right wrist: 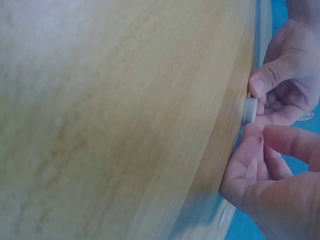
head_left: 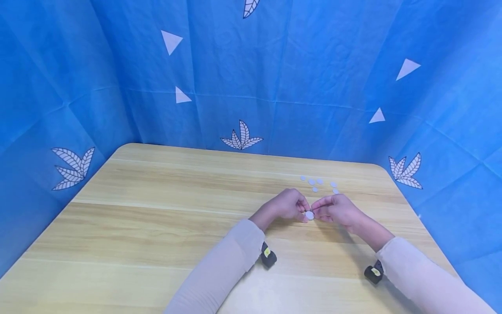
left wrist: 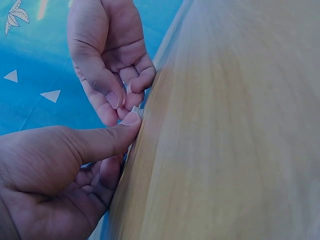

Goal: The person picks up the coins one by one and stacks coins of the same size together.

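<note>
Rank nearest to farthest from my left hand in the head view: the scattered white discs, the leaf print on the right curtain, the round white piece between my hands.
1. Round white piece: at your left hand, right side.
2. Scattered white discs: farther back, slightly right.
3. Leaf print: far right, on the curtain.

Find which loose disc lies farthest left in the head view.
The disc at the group's upper-left tip. The other loose discs all lie to its right; the stack is pinched by the left hand, so not loose.
</note>
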`<state>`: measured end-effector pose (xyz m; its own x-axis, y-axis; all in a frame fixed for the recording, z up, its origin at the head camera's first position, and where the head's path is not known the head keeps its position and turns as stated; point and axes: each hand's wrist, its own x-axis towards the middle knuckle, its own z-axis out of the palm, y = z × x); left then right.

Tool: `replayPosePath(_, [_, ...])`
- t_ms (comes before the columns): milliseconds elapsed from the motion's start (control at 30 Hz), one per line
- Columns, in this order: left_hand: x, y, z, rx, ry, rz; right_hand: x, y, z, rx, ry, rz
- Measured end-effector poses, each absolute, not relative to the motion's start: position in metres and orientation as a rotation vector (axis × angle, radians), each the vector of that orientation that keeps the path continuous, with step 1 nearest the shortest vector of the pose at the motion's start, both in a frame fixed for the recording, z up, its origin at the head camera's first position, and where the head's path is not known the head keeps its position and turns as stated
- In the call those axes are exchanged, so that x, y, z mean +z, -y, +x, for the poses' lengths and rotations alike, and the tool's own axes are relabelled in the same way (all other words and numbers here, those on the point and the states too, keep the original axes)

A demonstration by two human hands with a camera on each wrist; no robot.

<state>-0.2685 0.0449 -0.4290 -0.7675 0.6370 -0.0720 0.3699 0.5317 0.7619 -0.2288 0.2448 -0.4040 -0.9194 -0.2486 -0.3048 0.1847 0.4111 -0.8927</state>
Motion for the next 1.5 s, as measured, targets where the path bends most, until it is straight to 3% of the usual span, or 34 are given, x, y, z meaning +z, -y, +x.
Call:
replayPosePath(667, [-0.434, -0.046, -0.270, 1.091, -2.423, 0.847, -0.400, -0.259, -0.232, -1.586, -2.269, -0.048])
replayPosePath(1500, [-0.432, -0.045, -0.270, 1.096, -2.410, 0.851, -0.381, -0.290, -0.278, -1.431, -2.516, -0.141])
